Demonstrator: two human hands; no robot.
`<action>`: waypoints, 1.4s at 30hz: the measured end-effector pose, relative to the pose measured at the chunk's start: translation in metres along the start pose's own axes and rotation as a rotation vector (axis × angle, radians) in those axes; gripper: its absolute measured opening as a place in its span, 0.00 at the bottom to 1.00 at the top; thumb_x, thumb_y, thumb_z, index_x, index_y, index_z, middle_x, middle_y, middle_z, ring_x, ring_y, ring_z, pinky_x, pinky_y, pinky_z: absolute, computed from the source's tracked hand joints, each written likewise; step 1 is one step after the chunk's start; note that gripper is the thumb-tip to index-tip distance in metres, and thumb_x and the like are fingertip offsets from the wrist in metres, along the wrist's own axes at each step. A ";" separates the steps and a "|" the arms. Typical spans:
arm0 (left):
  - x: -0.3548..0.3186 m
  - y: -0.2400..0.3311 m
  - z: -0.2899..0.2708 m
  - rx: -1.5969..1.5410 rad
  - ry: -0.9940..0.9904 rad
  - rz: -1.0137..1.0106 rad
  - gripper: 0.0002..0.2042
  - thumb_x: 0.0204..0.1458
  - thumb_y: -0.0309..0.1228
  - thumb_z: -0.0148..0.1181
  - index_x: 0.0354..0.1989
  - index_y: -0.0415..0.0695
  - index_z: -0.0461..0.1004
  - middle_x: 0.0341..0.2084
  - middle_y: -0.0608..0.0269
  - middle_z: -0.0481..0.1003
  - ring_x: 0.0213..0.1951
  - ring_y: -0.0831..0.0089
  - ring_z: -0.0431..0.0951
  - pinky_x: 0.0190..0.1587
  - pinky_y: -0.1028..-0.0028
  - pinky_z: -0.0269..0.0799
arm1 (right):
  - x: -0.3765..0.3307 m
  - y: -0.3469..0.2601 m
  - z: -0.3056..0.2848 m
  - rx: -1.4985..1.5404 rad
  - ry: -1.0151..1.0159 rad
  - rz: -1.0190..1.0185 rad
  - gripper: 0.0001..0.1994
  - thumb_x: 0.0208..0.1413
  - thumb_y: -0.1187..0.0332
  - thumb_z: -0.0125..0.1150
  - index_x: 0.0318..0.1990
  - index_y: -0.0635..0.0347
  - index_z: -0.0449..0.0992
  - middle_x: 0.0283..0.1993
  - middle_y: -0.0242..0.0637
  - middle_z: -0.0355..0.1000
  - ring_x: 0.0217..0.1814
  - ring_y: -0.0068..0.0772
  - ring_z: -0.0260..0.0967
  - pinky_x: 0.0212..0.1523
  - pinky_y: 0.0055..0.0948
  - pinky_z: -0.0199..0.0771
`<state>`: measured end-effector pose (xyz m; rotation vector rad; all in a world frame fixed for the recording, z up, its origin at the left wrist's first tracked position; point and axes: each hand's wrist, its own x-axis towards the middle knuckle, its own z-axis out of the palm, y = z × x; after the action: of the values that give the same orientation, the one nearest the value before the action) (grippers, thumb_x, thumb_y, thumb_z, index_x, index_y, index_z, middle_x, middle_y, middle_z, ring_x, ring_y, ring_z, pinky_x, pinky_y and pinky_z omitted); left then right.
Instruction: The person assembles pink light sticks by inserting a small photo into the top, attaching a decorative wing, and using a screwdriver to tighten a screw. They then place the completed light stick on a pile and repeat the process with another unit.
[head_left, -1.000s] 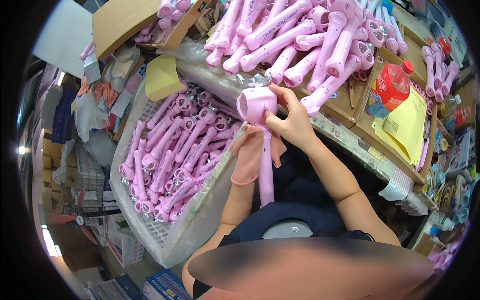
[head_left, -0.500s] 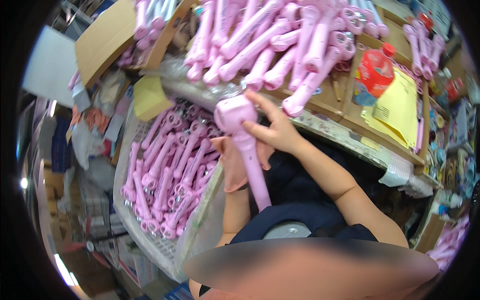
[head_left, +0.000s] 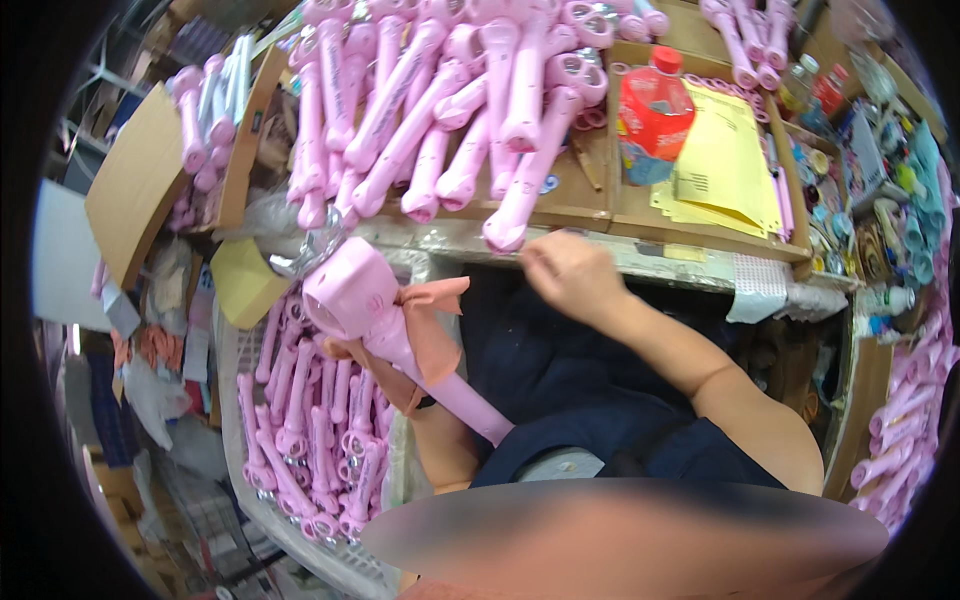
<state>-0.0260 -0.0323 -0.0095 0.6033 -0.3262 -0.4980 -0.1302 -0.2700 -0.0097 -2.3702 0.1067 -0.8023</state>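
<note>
My left hand (head_left: 385, 362), in an orange-pink glove, grips a pink toy wand (head_left: 395, 335) by its handle; the round head points up-left over a basket. My right hand (head_left: 567, 274) is off the wand, near the front edge of the wooden bench (head_left: 600, 205), fingers loosely curled with nothing visible in them. It is close to the lowest wand of a large pile of pink wands (head_left: 470, 110) lying on the bench.
A white mesh basket (head_left: 262, 505) at my left holds several more pink wands (head_left: 305, 420). A red bottle (head_left: 652, 108) and yellow papers (head_left: 722, 170) sit on the bench. A cardboard box (head_left: 150, 170) is at upper left, and small parts clutter the right side.
My right hand has let go of the wand's head and moved right toward the bench edge. The left hand alone keeps the wand, now tilted further left over the basket.
</note>
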 end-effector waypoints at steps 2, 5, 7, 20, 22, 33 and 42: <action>0.004 0.006 0.001 0.113 0.025 0.041 0.42 0.50 0.66 0.44 0.56 0.35 0.65 0.48 0.46 0.69 0.43 0.65 0.70 0.51 0.69 0.65 | -0.007 0.027 -0.003 -0.273 -0.034 0.046 0.06 0.51 0.72 0.60 0.36 0.61 0.77 0.34 0.42 0.74 0.39 0.46 0.72 0.40 0.40 0.73; 0.009 0.012 0.010 0.453 -0.018 0.029 0.48 0.51 0.71 0.34 0.51 0.28 0.67 0.41 0.40 0.73 0.35 0.62 0.73 0.45 0.69 0.70 | -0.024 0.046 -0.001 -0.397 -0.010 -0.032 0.12 0.47 0.71 0.62 0.41 0.60 0.75 0.35 0.40 0.69 0.39 0.44 0.68 0.39 0.40 0.71; 0.009 0.011 0.015 0.530 0.080 0.014 0.53 0.52 0.75 0.28 0.48 0.24 0.69 0.37 0.37 0.75 0.29 0.60 0.76 0.42 0.69 0.74 | -0.029 0.052 -0.002 -0.463 -0.091 0.080 0.13 0.46 0.69 0.65 0.39 0.61 0.73 0.36 0.43 0.69 0.40 0.47 0.68 0.41 0.41 0.71; -0.003 0.003 0.044 0.231 0.147 0.009 0.54 0.41 0.74 0.53 0.49 0.21 0.63 0.34 0.56 0.71 0.26 0.80 0.69 0.25 0.84 0.64 | -0.016 -0.037 -0.099 0.408 -0.118 0.123 0.09 0.47 0.80 0.64 0.38 0.63 0.77 0.29 0.36 0.74 0.26 0.24 0.71 0.28 0.21 0.71; 0.000 0.003 0.060 0.094 0.104 0.004 0.49 0.46 0.71 0.51 0.46 0.23 0.65 0.31 0.60 0.68 0.22 0.82 0.66 0.21 0.83 0.61 | -0.007 -0.055 -0.096 0.483 -0.044 -0.080 0.10 0.45 0.81 0.67 0.37 0.64 0.76 0.31 0.38 0.75 0.26 0.28 0.72 0.29 0.24 0.73; 0.000 0.005 0.067 0.111 0.015 -0.007 0.27 0.55 0.57 0.54 0.39 0.40 0.63 0.33 0.67 0.62 0.28 0.81 0.64 0.27 0.82 0.61 | 0.032 -0.087 -0.068 0.355 -0.057 -0.407 0.15 0.44 0.79 0.70 0.41 0.65 0.74 0.32 0.40 0.74 0.28 0.37 0.73 0.27 0.29 0.73; -0.018 -0.005 0.059 0.576 0.211 0.050 0.24 0.60 0.48 0.50 0.47 0.34 0.68 0.26 0.57 0.72 0.23 0.71 0.72 0.25 0.75 0.67 | 0.029 -0.078 -0.059 0.228 -0.126 -0.377 0.14 0.48 0.77 0.67 0.43 0.66 0.73 0.32 0.41 0.74 0.30 0.42 0.73 0.30 0.33 0.75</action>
<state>-0.0682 -0.0533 0.0302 1.1945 -0.2814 -0.2839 -0.1493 -0.2475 0.0880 -2.2419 -0.4714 -0.7847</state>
